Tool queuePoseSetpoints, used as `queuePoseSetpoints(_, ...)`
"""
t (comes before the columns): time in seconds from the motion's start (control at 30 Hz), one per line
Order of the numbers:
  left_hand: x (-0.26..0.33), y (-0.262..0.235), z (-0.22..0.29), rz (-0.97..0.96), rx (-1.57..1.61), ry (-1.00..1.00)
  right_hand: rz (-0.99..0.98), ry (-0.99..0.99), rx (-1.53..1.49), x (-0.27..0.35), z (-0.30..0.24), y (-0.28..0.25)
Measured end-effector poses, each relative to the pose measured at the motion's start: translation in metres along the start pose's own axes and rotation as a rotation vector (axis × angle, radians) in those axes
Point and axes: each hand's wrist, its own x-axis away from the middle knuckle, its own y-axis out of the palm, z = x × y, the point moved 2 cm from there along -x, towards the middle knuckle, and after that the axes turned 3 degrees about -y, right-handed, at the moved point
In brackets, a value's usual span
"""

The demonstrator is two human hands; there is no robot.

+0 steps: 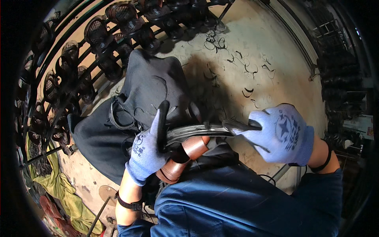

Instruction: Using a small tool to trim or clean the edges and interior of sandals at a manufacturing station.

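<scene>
A sandal with brown leather straps (194, 148) lies on its side over my lap, the edge of its dark sole (185, 133) turned upward. My left hand (148, 152), in a light blue glove with dark palm and fingertips, is closed around one end of it, index finger pointing up. In my right hand (280, 134), gloved alike, is a dark narrow tool (237, 126); its tip meets the other end of the sole edge. Blur and fingers hide the tool's exact kind. Thin black curled trimmings (118, 116) lie on the dark cloth (154, 79) over my legs.
Racks (83, 43) holding many dark sandals stand at the left and far left. Curled black strips (248, 93) are scattered on the pale floor (276, 51). Yellow-green cloth (65, 193) lies at lower left. Dark shelving (343, 79) runs along the right.
</scene>
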Motion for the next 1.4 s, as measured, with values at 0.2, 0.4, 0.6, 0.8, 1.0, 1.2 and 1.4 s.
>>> queuePoseSetpoints(0.2,0.011,-0.01,0.018,0.044,-0.113,-0.031,0.558,0.143,-0.215,-0.013,0.016,0.018)
queuePoseSetpoints(0.4,0.014,-0.011,0.006,0.087,-0.153,-0.054,0.415,0.122,-0.352,0.029,0.012,0.063)
queuePoseSetpoints(0.6,0.012,-0.008,0.01,0.001,-0.21,-0.129,0.446,0.155,-0.421,0.025,0.001,0.078)
queuePoseSetpoints(0.8,0.013,0.006,0.019,-0.018,-0.333,-0.051,0.162,-0.144,-0.146,-0.031,-0.013,0.038)
queuePoseSetpoints(1.0,0.019,0.001,0.01,0.04,-0.29,-0.12,0.119,-0.136,-0.049,-0.025,-0.008,0.027)
queuePoseSetpoints(1.2,0.023,-0.002,-0.001,0.088,-0.295,-0.12,0.17,-0.261,-0.031,-0.068,-0.024,0.019)
queuePoseSetpoints(1.4,0.031,-0.004,-0.005,0.079,-0.266,-0.162,0.042,-0.158,0.002,-0.057,-0.022,0.008)
